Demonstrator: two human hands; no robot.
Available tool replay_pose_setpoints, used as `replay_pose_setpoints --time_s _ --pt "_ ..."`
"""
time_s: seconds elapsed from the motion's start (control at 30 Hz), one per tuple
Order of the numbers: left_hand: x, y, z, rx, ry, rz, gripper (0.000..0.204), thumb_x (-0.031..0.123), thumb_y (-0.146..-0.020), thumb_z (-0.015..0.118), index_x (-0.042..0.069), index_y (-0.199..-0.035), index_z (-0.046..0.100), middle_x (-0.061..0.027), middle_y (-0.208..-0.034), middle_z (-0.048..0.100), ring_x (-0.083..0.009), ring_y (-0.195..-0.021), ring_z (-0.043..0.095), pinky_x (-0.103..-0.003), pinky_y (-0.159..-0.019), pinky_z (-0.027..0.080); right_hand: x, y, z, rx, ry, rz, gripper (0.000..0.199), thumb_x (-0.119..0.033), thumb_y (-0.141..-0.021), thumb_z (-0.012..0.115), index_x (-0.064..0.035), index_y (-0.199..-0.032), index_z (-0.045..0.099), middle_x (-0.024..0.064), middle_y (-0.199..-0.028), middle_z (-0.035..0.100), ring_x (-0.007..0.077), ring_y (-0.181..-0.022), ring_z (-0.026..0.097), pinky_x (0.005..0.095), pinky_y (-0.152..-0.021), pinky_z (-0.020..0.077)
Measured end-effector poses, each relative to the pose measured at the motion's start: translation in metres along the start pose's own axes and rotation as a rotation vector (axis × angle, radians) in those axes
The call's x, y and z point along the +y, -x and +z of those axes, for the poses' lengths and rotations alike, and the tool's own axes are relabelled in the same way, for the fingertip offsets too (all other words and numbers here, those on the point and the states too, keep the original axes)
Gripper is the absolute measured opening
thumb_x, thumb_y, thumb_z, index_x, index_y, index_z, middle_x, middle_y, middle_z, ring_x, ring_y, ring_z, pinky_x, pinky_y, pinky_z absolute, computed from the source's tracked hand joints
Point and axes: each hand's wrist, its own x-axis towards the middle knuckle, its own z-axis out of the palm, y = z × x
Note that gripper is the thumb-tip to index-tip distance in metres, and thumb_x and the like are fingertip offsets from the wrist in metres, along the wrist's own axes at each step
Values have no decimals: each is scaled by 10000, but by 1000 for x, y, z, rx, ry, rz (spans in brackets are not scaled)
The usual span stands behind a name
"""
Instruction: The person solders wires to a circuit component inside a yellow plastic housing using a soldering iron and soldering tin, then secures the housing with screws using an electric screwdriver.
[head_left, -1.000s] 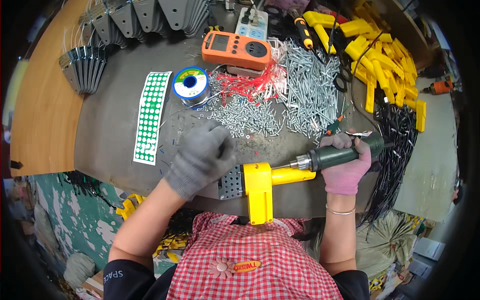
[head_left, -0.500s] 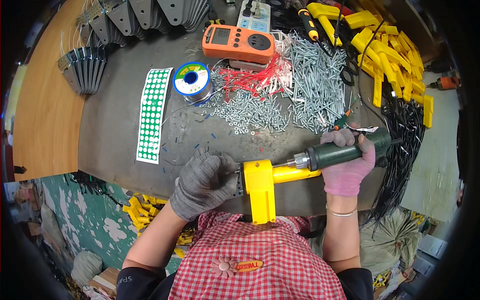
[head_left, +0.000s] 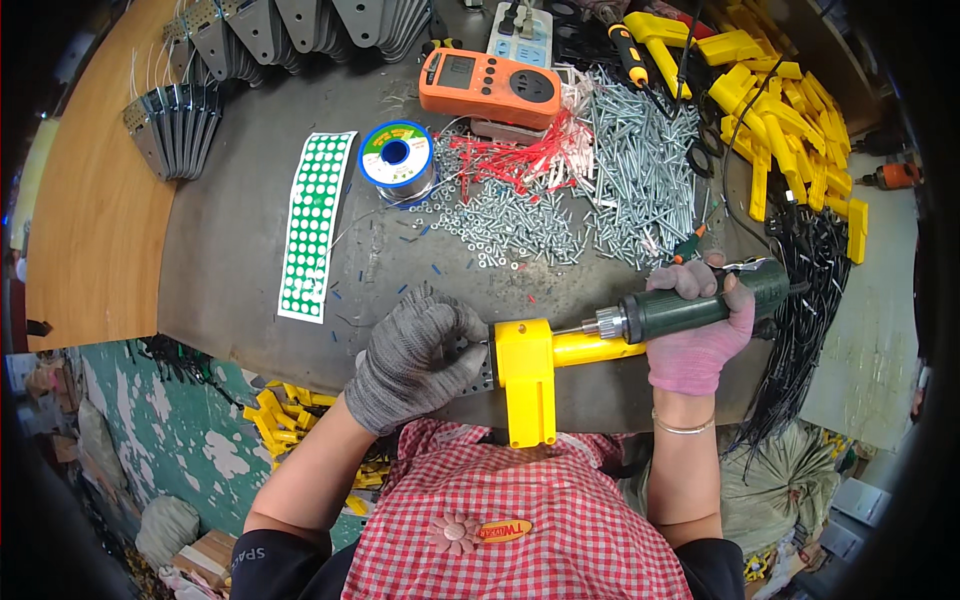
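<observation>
My left hand [head_left: 415, 358] had slid closer, clamped over the metal plate against the yellow part [head_left: 527, 385] at the bench edge. My right hand [head_left: 697, 330] stayed wrapped round the green screwdriver [head_left: 690, 305], its bit now seated, ready for driving.

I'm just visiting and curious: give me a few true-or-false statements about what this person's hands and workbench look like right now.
1. The right hand grips a green power screwdriver. True.
2. The left hand is bare. False: it wears a grey knit glove.
3. The screwdriver's tip points at a yellow plastic part. True.
4. The solder spool sits on the orange meter. False: it stands apart, on the table.
5. Loose screws lie heaped on the table. True.
</observation>
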Motion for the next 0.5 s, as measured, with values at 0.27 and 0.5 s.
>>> replay_pose_setpoints --time_s 0.27,0.5 --pt "8 -3 -1 -10 4 -29 244 -18 -723 783 78 -909 658 -75 -890 663 -242 -804 655 -345 -709 523 0 0 -2 -55 -32 36 222 -177 -829 684 -105 -1020 594 -21 -734 447 133 -674 396 350 -814 422" --pt "6 -1 -1 5 -20 -5 235 -15 -724 777 79 -901 656 -74 -884 655 -254 -819 656 -359 -737 529 0 0 -4 -58 -33 41 209 -170 -822 690 -102 -995 596 -23 -725 463 132 -672 401 346 -811 423"
